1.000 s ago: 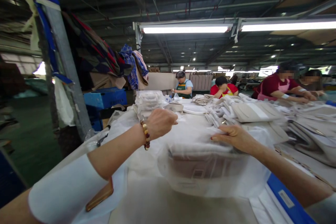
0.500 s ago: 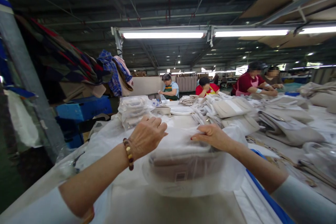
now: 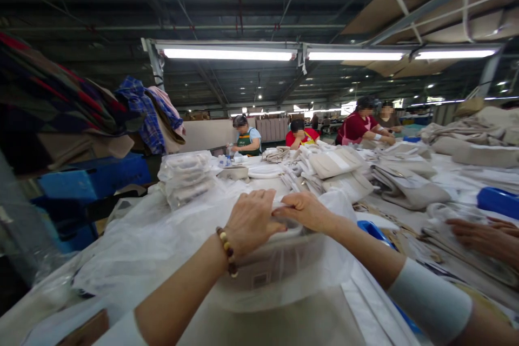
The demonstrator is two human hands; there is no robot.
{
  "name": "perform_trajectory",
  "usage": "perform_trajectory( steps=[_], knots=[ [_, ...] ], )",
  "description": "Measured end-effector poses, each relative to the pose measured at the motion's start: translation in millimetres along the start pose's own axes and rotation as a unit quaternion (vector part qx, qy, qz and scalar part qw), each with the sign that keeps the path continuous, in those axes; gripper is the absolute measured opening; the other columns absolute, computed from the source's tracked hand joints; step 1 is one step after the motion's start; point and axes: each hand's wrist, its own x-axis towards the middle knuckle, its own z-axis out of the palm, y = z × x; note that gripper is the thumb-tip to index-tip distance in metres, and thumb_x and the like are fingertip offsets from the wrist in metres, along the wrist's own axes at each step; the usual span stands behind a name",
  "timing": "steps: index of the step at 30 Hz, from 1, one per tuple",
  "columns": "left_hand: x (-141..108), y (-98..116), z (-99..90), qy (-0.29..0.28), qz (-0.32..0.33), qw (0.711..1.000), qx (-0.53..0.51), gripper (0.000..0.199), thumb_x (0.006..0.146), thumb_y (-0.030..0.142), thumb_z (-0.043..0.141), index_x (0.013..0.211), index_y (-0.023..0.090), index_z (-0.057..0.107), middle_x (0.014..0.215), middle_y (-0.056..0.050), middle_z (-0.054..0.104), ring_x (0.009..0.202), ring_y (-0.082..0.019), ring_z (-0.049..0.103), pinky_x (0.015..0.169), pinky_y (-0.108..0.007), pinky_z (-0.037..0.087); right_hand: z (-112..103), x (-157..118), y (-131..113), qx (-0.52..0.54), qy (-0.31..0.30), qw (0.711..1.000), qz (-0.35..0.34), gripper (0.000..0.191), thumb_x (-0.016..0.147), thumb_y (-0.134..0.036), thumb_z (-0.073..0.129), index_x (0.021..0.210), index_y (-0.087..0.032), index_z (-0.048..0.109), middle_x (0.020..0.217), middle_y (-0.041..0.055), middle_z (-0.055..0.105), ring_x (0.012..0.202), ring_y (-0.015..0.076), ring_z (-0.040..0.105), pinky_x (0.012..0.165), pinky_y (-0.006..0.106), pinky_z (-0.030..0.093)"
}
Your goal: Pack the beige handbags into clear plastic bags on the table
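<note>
A beige handbag point(image 3: 243, 267) with a small pale square label point(image 3: 260, 280) stands before me inside a translucent plastic bag point(image 3: 284, 300). My left hand point(image 3: 252, 223), with a bead bracelet at the wrist, curls over the top of the plastic, thumb toward the right. Close beside it, my right hand point(image 3: 306, 212) pinches a whitish fold at the bag's upper edge between thumb and fingers. The fingertips of both hands nearly meet there. Whether the fold is only plastic or also a wrapped handle cannot be made out.
Wrapped packs point(image 3: 188, 170) are stacked at the back left. Beige bags point(image 3: 334, 162) lie heaped behind and to the right. Another person's hands point(image 3: 482, 235) work at the right edge, near a blue tray point(image 3: 498, 200). Several co-workers sit across the table.
My left hand has moved right, toward my right hand, and both now meet at the plastic bag's top. The view has turned right, bringing another person's hands in at the right.
</note>
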Motion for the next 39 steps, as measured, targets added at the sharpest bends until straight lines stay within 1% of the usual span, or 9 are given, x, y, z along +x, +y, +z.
perform_trajectory(
  steps=[6,12,15,19,24,27,30,34,39],
  knots=[
    [19.9,1.7,23.3,-0.059,-0.033,0.989,-0.129,0.027,0.068,0.043,0.066,0.085,0.023,0.062,0.080,0.002,0.067,0.076,-0.017,0.061,0.060,-0.024,0.040,-26.3,-3.6,-4.9,-0.031,-0.077,0.995,-0.047,0.025,0.084,-0.032,0.053,0.068,-0.016,0.064,0.058,-0.0024,0.055,0.056,0.0094,0.047,0.052,0.021,0.027],
    [15.5,-10.0,25.5,-0.052,-0.040,0.986,-0.150,0.020,0.078,0.038,0.051,0.082,0.024,0.065,0.084,0.000,0.067,0.081,-0.018,0.059,0.067,-0.026,0.037,-76.0,-10.6,2.8,-0.069,-0.138,0.986,-0.066,0.011,0.074,-0.025,0.065,0.068,-0.016,0.063,0.066,0.0002,0.058,0.060,0.0118,0.049,0.056,0.022,0.029],
    [15.2,-10.6,27.3,-0.042,-0.037,0.987,-0.149,0.022,0.080,0.038,0.047,0.081,0.023,0.064,0.087,0.000,0.065,0.082,-0.018,0.057,0.069,-0.027,0.034,-95.3,-15.5,13.0,-0.067,-0.117,0.990,-0.048,0.010,0.074,-0.020,0.060,0.065,-0.016,0.061,0.067,-0.0001,0.056,0.061,0.0114,0.048,0.058,0.023,0.031],
    [17.1,-11.3,29.1,-0.047,-0.053,0.985,-0.154,0.026,0.078,0.041,0.047,0.065,0.022,0.057,0.067,0.002,0.059,0.068,-0.017,0.053,0.060,-0.027,0.030,-120.6,-23.6,35.3,-0.037,-0.072,0.997,0.001,0.012,0.072,-0.025,0.059,0.063,-0.016,0.058,0.056,-0.0039,0.051,0.053,0.0093,0.044,0.052,0.021,0.031],
    [16.0,-17.4,31.3,-0.053,-0.069,0.980,-0.180,0.026,0.077,0.041,0.044,0.065,0.021,0.056,0.065,0.002,0.058,0.068,-0.017,0.053,0.060,-0.026,0.031,-148.5,-46.5,67.2,-0.006,0.073,0.994,0.077,0.010,0.070,-0.024,0.055,0.073,-0.016,0.059,0.059,-0.0030,0.048,0.056,0.0110,0.043,0.053,0.023,0.033],
    [16.5,-19.1,33.4,-0.058,-0.072,0.975,-0.200,0.027,0.076,0.043,0.044,0.064,0.021,0.054,0.063,0.003,0.056,0.067,-0.016,0.052,0.059,-0.026,0.032,-140.1,-57.2,72.6,0.055,0.092,0.990,0.096,0.037,0.067,-0.023,0.057,0.103,-0.017,0.059,0.085,0.0037,0.060,0.074,0.0150,0.054,0.061,0.026,0.041],
    [18.4,-19.8,35.2,-0.064,-0.076,0.970,-0.220,0.028,0.074,0.045,0.044,0.062,0.021,0.051,0.061,0.003,0.054,0.065,-0.016,0.051,0.059,-0.026,0.032,-112.1,-55.1,68.8,0.136,0.070,0.984,0.094,0.043,0.065,-0.026,0.059,0.108,-0.019,0.059,0.103,0.0065,0.063,0.085,0.0167,0.059,0.068,0.028,0.046],
    [19.2,-22.0,35.0,-0.065,-0.073,0.969,-0.227,0.030,0.073,0.048,0.043,0.059,0.021,0.048,0.058,0.004,0.050,0.062,-0.016,0.048,0.058,-0.027,0.032,-79.2,-41.4,64.7,0.222,0.077,0.967,0.093,0.035,0.062,-0.040,0.063,0.086,-0.015,0.064,0.080,0.0047,0.066,0.070,0.0161,0.060,0.063,0.029,0.049],
    [18.3,-18.1,31.9,-0.070,-0.070,0.966,-0.239,0.028,0.071,0.047,0.044,0.062,0.021,0.051,0.059,0.004,0.052,0.062,-0.015,0.047,0.058,-0.026,0.032,-74.3,-42.7,69.9,0.235,0.186,0.948,0.111,0.029,0.066,-0.046,0.060,0.064,-0.019,0.050,0.061,-0.0006,0.054,0.056,0.0132,0.053,0.056,0.028,0.046]
  ],
)
